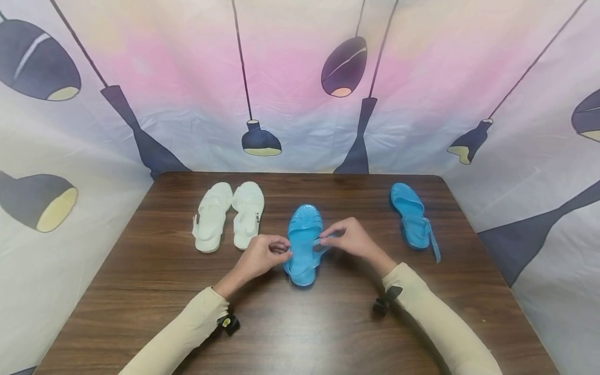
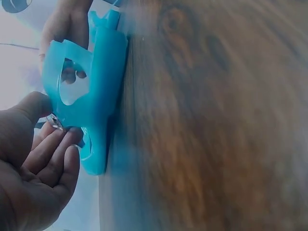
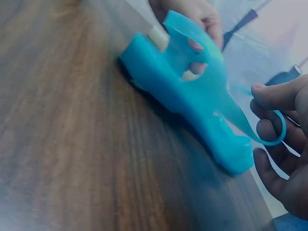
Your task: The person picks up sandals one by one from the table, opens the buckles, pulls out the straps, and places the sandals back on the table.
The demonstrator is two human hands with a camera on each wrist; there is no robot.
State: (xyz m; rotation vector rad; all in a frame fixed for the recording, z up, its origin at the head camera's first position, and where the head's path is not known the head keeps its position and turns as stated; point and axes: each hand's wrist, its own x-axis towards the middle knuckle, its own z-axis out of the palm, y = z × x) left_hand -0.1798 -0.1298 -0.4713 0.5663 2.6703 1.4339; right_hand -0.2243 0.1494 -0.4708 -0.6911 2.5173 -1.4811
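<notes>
A blue jelly sandal [image 1: 303, 226] lies on the table between both hands, toe pointing away. On its left side my left hand [image 1: 264, 256] pinches the small metal buckle [image 2: 56, 121] between thumb and fingers. My right hand [image 1: 349, 238] pinches the free ankle strap [image 3: 240, 120] on the other side. In the right wrist view that strap bends in a loop around the fingers, and its end is partly hidden by them. The heel band stands up at the back of the sandal.
A pair of white sandals, the left one [image 1: 213, 219] and the right one [image 1: 247, 216], lies at the back left. Another blue sandal [image 1: 414, 221] lies at the back right with its strap hanging loose. A printed curtain [image 1: 300, 67] rises behind the wooden table [image 1: 304, 338].
</notes>
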